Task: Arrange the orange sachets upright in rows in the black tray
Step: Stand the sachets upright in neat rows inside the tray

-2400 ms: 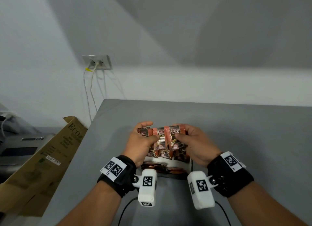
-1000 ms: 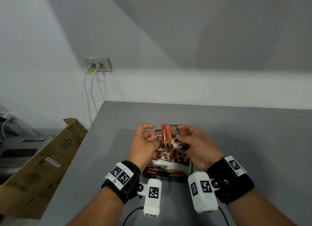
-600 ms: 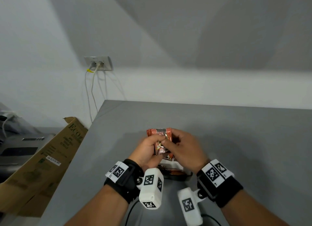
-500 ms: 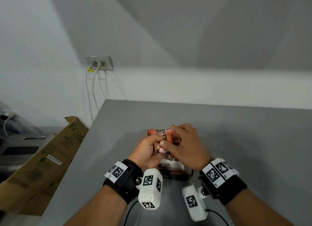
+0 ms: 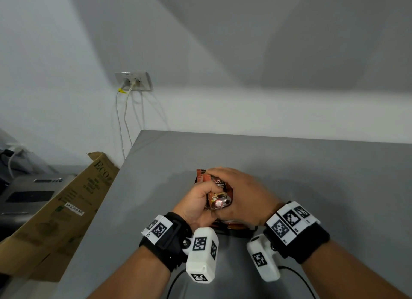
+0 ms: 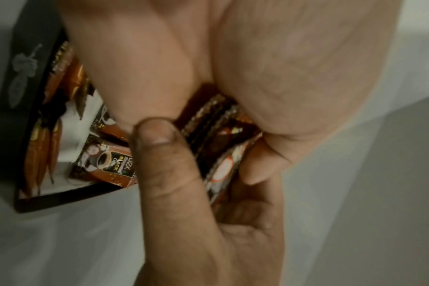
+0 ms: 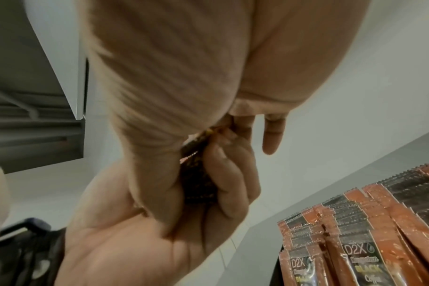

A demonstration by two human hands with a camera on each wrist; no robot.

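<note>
We hold a small bundle of orange sachets (image 5: 215,192) between both hands, lifted just above the black tray (image 5: 234,231), which sits on the grey surface (image 5: 312,176) close to its near edge. Our left hand (image 5: 196,204) curls round the bundle from the left, thumb pressed across its face; our right hand (image 5: 243,197) wraps it from the right and over the top, one finger sticking out straight in the right wrist view. The bundle's long axis runs roughly up and away from us, tilted a little left, and the tray lies directly beneath and slightly nearer, so both hands are about equally close to it; we judge the coming move to be a short drop straight down.

The right wrist view shows rows of sachets (image 7: 370,222) already standing upright in the tray. The left wrist view shows one sachet (image 6: 105,164) lying flat on the tray's white floor, beside more packed along its wall (image 6: 20,77).

Our hands and wrist cameras hide most of the tray from the head view; only a sliver of its near rim shows. We cannot count the sachets in the bundle, nor tell how much room remains.
</note>
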